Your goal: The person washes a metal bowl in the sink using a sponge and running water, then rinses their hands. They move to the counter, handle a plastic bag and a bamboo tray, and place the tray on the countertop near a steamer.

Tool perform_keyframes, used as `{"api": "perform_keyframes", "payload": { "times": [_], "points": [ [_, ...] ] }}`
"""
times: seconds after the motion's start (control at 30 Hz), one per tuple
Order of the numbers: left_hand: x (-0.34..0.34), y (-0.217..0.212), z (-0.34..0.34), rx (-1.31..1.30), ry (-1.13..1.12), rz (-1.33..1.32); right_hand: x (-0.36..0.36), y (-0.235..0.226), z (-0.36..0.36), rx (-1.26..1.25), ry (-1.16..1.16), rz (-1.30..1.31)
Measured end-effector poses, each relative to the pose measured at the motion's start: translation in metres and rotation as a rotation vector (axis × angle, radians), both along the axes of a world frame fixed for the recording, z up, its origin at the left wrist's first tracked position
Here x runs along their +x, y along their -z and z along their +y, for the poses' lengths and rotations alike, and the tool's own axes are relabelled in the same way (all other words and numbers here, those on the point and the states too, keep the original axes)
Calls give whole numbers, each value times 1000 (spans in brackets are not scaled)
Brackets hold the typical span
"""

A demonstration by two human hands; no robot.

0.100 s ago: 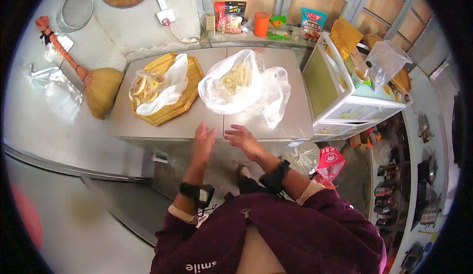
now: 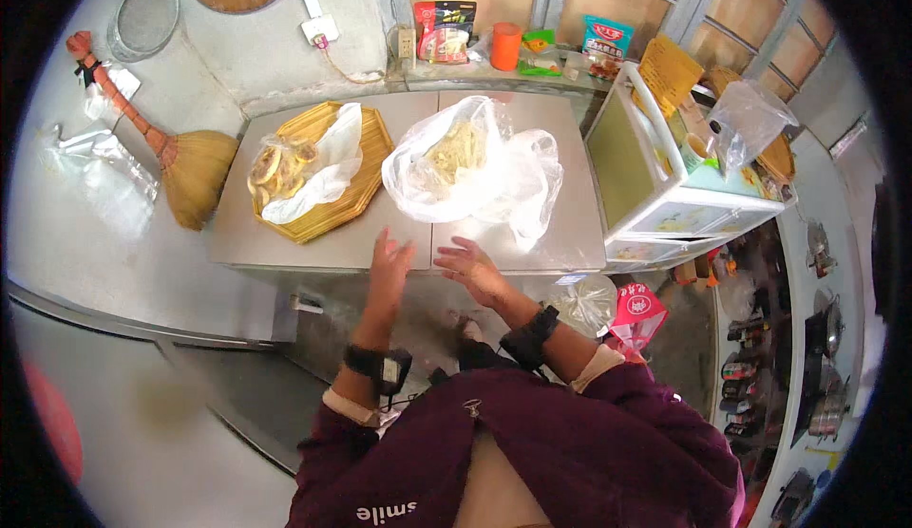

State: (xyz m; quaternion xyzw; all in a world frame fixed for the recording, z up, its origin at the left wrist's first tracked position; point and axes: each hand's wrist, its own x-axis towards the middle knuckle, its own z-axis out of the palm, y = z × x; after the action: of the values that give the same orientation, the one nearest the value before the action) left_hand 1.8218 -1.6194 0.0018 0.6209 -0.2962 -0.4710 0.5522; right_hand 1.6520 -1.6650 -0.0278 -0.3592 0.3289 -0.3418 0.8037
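My left hand (image 2: pixel 389 260) hovers at the front edge of the grey-topped counter (image 2: pixel 328 257), fingers apart and holding nothing. Close by on its right, my right hand (image 2: pixel 468 267) is also empty with its fingers spread. Beyond them lies a white plastic bag (image 2: pixel 408 186), its mouth open around pale, shredded or noodle-like food (image 2: pixel 461 156). A second crumpled white bag (image 2: pixel 534 172) sits against its right side. At the left, an octagonal woven bamboo tray (image 2: pixel 356 186) carries round, browned flat pieces of food (image 2: pixel 278 169) in a thin white bag (image 2: pixel 328 172).
A straw broom (image 2: pixel 201 172) hangs on the left wall. Packets and an orange cup (image 2: pixel 505 47) line the window ledge. A small white cabinet (image 2: pixel 655 205) stands right of the counter, with a clear bag and papers on top. A red bag (image 2: pixel 636 311) sits on the floor below.
My left hand has shifted very slightly up and left. The right hand and the things on the counter stay practically where they were.
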Motion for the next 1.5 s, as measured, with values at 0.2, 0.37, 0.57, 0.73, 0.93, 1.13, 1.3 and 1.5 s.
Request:
{"api": "perform_keyframes", "payload": {
  "times": [0.2, 0.37, 0.57, 0.73, 0.93, 1.13, 1.3, 1.5],
  "points": [
    [19, 14, -101, -378, 72, -74, 25, 11, -61, 230, 201, -121],
    [23, 69, -168, -183, 142, -247, 31, 40, -101, 8, 95, 213],
    [-14, 103, -212, -105, 264, -496, 23, 62, -136, 315, 180, -157],
    [-50, 61, -220, -170, 297, -444, 9, 38, -152, -90, 525, -146],
    [-35, 23, -209, -150, 545, 21, -6, 15, -159, 58, 682, -75],
    [62, 34, -195, -32, 320, -212, 34, 6, -125, 310, 699, 25],
    [159, 51, -188, -56, 59, -373, 91, -1, -119, 384, 612, 51],
    [290, 63, -178, -183, -100, -1018, 153, -4, -112, 220, 485, -136]
  ]
}}
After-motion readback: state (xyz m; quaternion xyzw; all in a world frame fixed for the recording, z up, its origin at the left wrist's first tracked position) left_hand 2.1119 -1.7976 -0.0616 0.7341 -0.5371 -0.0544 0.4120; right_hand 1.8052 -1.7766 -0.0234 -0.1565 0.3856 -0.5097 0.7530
